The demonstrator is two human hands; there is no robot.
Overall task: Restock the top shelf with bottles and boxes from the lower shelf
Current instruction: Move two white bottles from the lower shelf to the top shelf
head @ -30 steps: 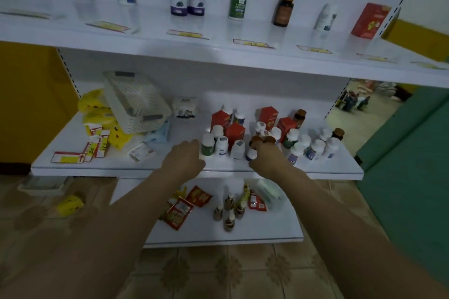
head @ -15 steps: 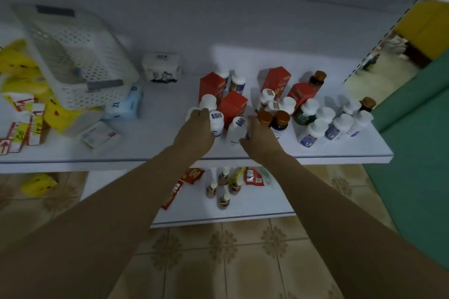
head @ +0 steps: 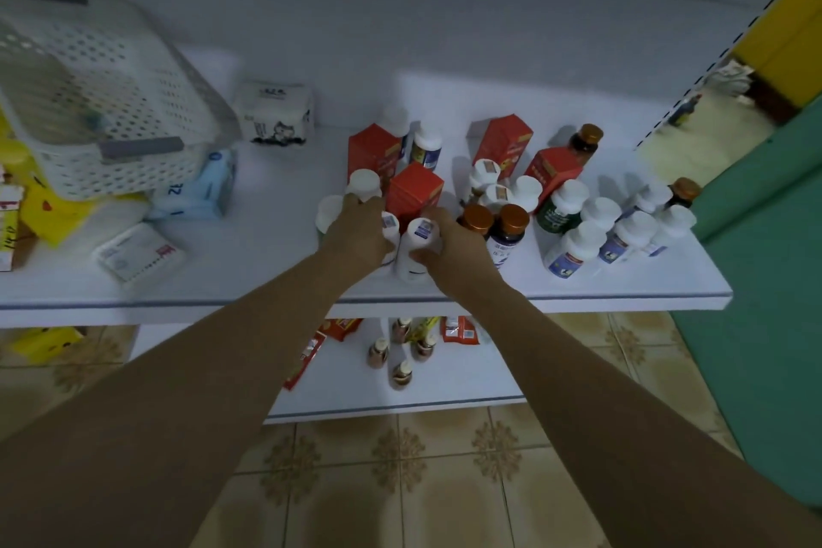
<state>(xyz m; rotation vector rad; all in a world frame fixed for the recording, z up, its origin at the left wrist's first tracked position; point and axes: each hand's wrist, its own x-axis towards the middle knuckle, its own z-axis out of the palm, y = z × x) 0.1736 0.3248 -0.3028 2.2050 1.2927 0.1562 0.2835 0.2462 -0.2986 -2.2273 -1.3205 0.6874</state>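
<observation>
On the white lower shelf (head: 267,245) stands a cluster of white bottles, brown-capped dark bottles (head: 511,222) and red boxes (head: 416,191). My left hand (head: 356,231) curls round a white bottle with a stickered cap (head: 389,222), mostly hidden by the fingers. My right hand (head: 451,240) grips the neighbouring white bottle (head: 416,249), thumb across its front. Both bottles stand near the shelf's front edge. The top shelf is out of view.
More white bottles (head: 622,231) crowd the shelf's right end. A tilted white basket (head: 98,93), a tissue pack (head: 278,111) and yellow packets lie to the left. A bottom shelf (head: 467,378) holds small bottles and sachets. A green surface (head: 765,280) borders the right.
The view has dropped and closed in, so the top shelf is gone from sight. Both hands moved forward from the shelf's edge and closed round two white bottles.
</observation>
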